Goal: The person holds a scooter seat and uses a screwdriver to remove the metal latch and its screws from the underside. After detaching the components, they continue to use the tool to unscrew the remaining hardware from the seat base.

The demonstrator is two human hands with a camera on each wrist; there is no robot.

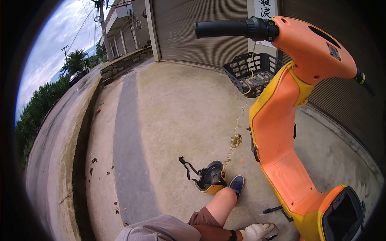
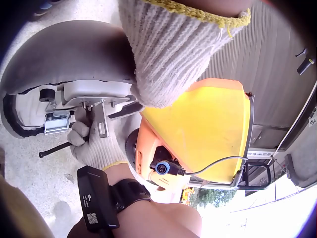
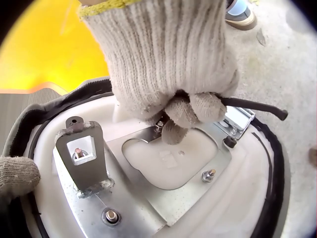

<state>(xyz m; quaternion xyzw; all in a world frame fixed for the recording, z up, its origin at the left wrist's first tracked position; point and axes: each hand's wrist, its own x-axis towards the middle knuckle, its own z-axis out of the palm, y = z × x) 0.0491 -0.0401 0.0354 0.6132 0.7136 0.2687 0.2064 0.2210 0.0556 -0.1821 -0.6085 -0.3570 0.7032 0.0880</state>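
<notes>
A scooter seat (image 3: 247,193) is turned so its white underside shows, with a metal plate (image 3: 173,198), an upright bracket (image 3: 81,158) and several bolts. My gloved left hand (image 1: 257,232) holds the seat's edge; its fingertips (image 3: 17,176) show over the rim in the right wrist view. My gloved right hand (image 3: 173,74) grips a black wrench (image 3: 257,105) with curled fingers, close over a bolt (image 3: 159,126) on the plate. The handle sticks out past the fist, and the wrench's working end is hidden by the glove.
The orange and yellow scooter (image 1: 281,120) stands at the right, its seat opening (image 1: 341,217) uncovered. A yellow helmet (image 1: 211,178) lies upturned by my shoe (image 1: 237,184). Behind are a black basket (image 1: 251,74), a coiled cord (image 1: 235,140) and a roller shutter (image 1: 197,32).
</notes>
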